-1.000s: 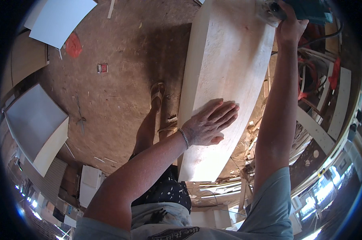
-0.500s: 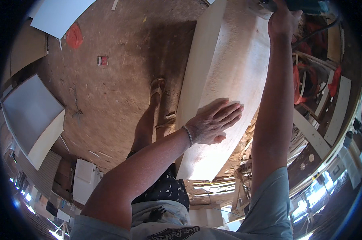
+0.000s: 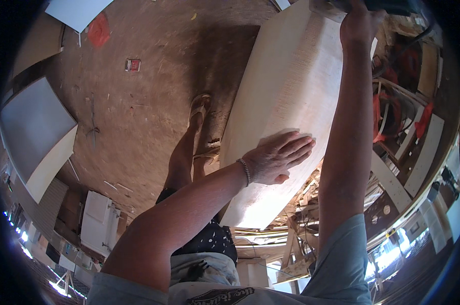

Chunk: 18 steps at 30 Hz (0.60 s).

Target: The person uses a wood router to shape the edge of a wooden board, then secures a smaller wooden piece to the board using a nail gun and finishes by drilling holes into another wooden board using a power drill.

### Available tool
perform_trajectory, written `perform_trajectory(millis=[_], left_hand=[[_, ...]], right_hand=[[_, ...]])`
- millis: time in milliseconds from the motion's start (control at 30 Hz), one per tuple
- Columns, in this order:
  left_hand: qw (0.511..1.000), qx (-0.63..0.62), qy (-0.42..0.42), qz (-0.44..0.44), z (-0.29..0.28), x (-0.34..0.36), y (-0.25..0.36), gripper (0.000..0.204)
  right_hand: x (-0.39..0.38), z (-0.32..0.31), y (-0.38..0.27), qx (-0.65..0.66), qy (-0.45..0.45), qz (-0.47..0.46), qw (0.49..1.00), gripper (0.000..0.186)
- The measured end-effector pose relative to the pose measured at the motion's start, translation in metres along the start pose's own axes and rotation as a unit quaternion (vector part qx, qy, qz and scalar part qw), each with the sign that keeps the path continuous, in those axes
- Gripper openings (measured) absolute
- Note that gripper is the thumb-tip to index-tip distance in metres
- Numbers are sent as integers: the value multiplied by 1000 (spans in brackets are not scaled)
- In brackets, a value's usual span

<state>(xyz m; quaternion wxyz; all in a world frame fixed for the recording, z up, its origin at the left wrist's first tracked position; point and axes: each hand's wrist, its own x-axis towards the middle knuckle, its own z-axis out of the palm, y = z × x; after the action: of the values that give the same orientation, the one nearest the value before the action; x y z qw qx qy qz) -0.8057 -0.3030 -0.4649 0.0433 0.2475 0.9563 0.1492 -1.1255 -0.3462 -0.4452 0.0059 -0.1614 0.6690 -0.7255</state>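
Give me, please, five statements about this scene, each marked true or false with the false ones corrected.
1. The left hand rests palm down on the pale wooden workpiece. True.
2. The right hand holds a power tool. True.
3. The bracelet circles the right wrist. False: it circles the left.
4. The red-and-white packet lies on the workpiece. False: it lies on the brown floor.
5. The shorts are dark with pale marks. True.

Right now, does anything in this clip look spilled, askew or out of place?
Yes, mildly: a small reddish packet lies by itself on the brown floor, like litter, and wood scraps lie jumbled beside the pale wooden piece. The piece under the left hand shows no clear damage.
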Motion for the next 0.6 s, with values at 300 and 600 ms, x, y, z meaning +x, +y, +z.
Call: perform_trajectory(millis=[300,600], left_hand=[[999,-44,2,-2,1,-3,-2,85],[1000,-24,1,6,1,-3,-2,84]], right_hand=[[-1,8,11,17,-14,-3,1000,36],[-1,21,3,-33,37,-45,998,47]])
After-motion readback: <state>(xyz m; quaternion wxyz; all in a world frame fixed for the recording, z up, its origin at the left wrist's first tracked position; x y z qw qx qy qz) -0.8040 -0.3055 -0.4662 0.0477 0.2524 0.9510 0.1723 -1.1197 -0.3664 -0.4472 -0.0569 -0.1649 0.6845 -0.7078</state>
